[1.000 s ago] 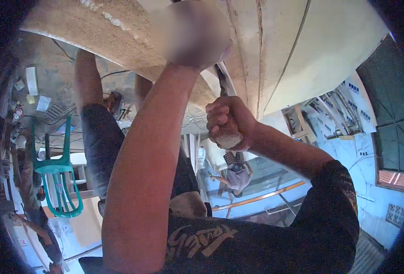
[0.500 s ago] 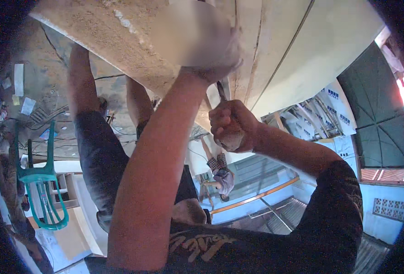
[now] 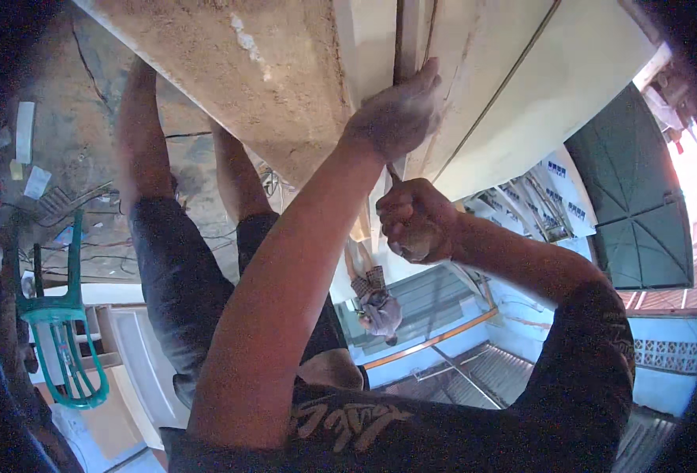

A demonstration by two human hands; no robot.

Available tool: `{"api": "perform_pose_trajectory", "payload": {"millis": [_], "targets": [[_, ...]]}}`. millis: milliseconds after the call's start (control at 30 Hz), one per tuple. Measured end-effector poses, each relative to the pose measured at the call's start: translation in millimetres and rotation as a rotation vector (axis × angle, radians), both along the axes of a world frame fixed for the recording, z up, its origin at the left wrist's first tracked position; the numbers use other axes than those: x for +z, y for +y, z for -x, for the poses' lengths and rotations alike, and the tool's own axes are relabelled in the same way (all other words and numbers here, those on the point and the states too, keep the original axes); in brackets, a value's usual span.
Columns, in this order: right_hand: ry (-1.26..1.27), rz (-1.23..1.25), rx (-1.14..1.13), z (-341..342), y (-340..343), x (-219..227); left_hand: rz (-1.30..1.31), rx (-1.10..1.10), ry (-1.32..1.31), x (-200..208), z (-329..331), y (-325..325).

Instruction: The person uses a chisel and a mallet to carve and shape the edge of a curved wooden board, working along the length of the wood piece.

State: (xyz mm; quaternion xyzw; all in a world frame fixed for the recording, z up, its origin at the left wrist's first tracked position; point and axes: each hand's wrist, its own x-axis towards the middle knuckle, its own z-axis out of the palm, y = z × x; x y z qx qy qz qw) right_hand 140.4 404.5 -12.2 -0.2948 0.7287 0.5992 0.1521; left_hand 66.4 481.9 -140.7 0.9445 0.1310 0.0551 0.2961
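Observation:
My left hand (image 3: 395,118) presses flat against a cream panel (image 3: 482,87), fingertips on the dark seam (image 3: 405,39) that runs along it. Just below, my right hand (image 3: 415,221) is closed in a fist around a small tool (image 3: 394,177). Its thin blade points up toward the seam under my left palm, and the handle is mostly hidden in the fist. A rough beige slab (image 3: 230,71) adjoins the panel on the left. My legs in dark shorts (image 3: 183,260) stretch away below the slab.
A green plastic chair (image 3: 57,347) stands at the left on a littered concrete floor (image 3: 65,173). Another person in a checked shirt (image 3: 376,303) is farther off, behind my arms. A dark green door (image 3: 640,205) and blue wall (image 3: 663,370) lie to the right.
My left hand has slid along the seam, closer to my right fist. The right hand keeps its grip on the tool. The view has shifted, so the chair sits lower left.

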Motion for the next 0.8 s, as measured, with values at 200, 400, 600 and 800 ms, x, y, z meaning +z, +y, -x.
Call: {"api": "perform_pose_trajectory", "payload": {"millis": [200, 400, 600, 800], "targets": [[0.003, 0.154, 0.054, -25, 5, -15, -0.038, 0.006, 0.035, 0, -4, 0], [-0.235, -0.062, -0.641, -2, -23, 15, 0.019, -0.104, 0.193, -2, -14, 1], [-0.386, -0.145, -0.853, 33, -93, 29, -0.1, 0.122, 0.062, -18, -7, -8], [-0.703, -0.197, 0.027, 19, -127, 70, -0.157, 0.115, 0.125, -7, -18, -8]]}}
